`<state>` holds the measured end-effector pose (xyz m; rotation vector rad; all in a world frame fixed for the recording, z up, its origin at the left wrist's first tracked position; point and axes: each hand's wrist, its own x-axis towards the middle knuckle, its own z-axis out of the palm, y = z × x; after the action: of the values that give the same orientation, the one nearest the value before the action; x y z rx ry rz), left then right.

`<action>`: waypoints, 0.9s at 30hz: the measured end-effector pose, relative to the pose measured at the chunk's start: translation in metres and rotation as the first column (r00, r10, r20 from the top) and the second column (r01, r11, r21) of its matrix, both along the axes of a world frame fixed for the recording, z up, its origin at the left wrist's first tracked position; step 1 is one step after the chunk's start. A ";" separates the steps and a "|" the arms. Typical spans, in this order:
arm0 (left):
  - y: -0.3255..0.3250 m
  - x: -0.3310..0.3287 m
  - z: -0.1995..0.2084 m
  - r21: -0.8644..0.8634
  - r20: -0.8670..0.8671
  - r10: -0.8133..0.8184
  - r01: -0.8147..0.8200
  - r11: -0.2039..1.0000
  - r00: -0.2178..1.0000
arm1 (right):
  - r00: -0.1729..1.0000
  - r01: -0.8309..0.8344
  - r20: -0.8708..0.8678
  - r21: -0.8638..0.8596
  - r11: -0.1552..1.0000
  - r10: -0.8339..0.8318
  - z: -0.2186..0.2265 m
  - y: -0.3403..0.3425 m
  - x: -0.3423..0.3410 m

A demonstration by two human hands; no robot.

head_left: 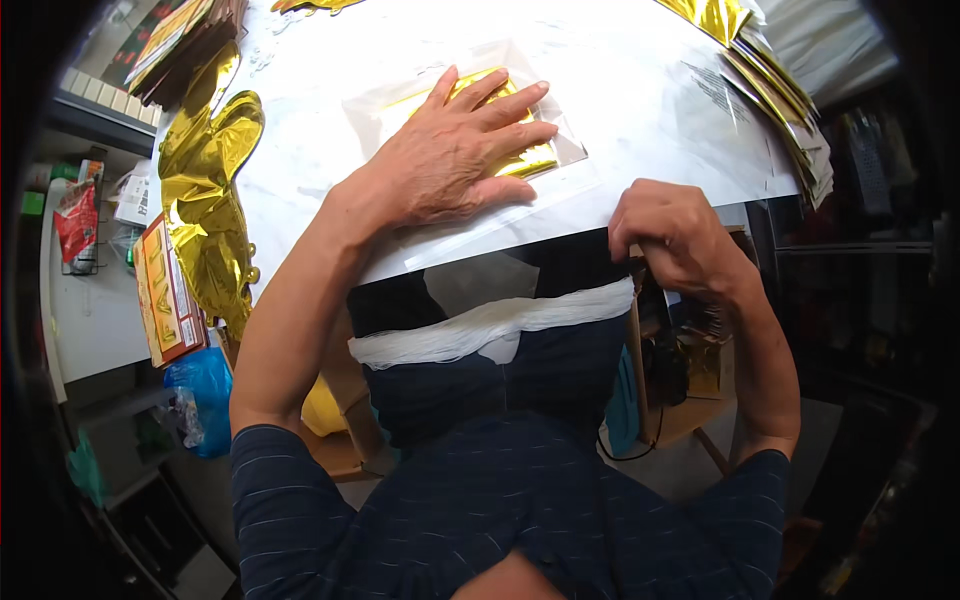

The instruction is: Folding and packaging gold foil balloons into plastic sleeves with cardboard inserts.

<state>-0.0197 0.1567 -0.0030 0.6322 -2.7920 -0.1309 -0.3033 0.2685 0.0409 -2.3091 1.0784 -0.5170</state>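
Note:
My left hand (455,150) lies flat, fingers spread, pressing on a clear plastic bag (390,100) that holds a folded gold foil piece (525,160) on the white table (620,90). My right hand (675,235) is closed in a fist at the table's near edge, gripping the end of a white strip (480,325) that stretches leftward across my dark striped shirt. What lies inside the fist is hidden.
A crumpled gold foil balloon (205,190) hangs over the table's left edge. Stacks of gold packets (775,100) sit at the right, and more packets (180,40) at the far left. Red-and-gold boxes (165,295) and a blue bag (205,390) lie below left.

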 end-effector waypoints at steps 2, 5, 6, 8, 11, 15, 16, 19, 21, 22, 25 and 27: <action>0.001 0.000 0.001 0.006 0.010 0.004 -0.004 1.000 1.000 | 0.990 0.092 0.117 -0.061 0.994 -0.084 -0.002 -0.009 0.002; 0.000 0.000 0.000 0.002 0.009 0.012 -0.012 1.000 1.000 | 0.978 0.207 0.019 -0.053 0.977 -0.207 -0.007 -0.023 0.008; 0.000 -0.001 0.000 0.006 0.009 0.005 -0.005 1.000 1.000 | 0.971 0.235 -0.036 -0.060 0.970 -0.238 -0.011 -0.029 0.009; 0.001 -0.002 -0.001 0.010 0.009 0.007 -0.007 1.000 1.000 | 0.974 0.196 -0.086 -0.129 0.972 -0.208 -0.015 -0.039 0.009; 0.001 -0.003 -0.001 0.008 0.021 0.012 -0.012 1.000 1.000 | 0.975 0.100 -0.178 -0.184 0.978 -0.133 -0.016 -0.045 0.007; 0.002 0.000 -0.005 0.008 0.021 0.029 -0.029 1.000 0.999 | 0.967 0.034 -0.236 -0.253 0.967 -0.095 -0.013 -0.041 0.015; 0.001 0.000 -0.005 0.012 0.015 0.030 -0.031 0.999 0.999 | 0.959 0.025 -0.264 -0.267 0.963 -0.099 -0.012 -0.038 0.016; 0.001 -0.001 -0.005 0.011 0.022 0.026 -0.026 1.000 0.999 | 0.955 0.011 -0.287 -0.197 0.980 -0.069 -0.004 -0.024 0.017; 0.000 0.000 -0.005 0.009 0.028 0.032 -0.033 0.999 0.999 | 0.961 -0.017 -0.276 -0.182 0.983 -0.034 -0.003 -0.013 0.017; 0.000 -0.002 -0.005 0.007 0.033 0.029 -0.029 1.000 0.999 | 0.976 -0.005 -0.217 -0.165 0.986 -0.031 -0.005 -0.008 0.016; 0.000 -0.001 -0.006 0.009 0.022 0.030 -0.030 0.999 0.999 | 0.983 0.112 -0.121 -0.213 0.971 -0.140 -0.008 -0.009 0.014; 0.000 0.001 -0.006 0.003 0.026 0.026 -0.026 1.000 0.999 | 0.961 0.216 -0.132 -0.199 0.956 -0.245 -0.004 -0.017 0.019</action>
<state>-0.0190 0.1566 -0.0092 0.6757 -2.8082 -0.1233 -0.2843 0.2513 0.0368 -2.4273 1.4433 -0.5514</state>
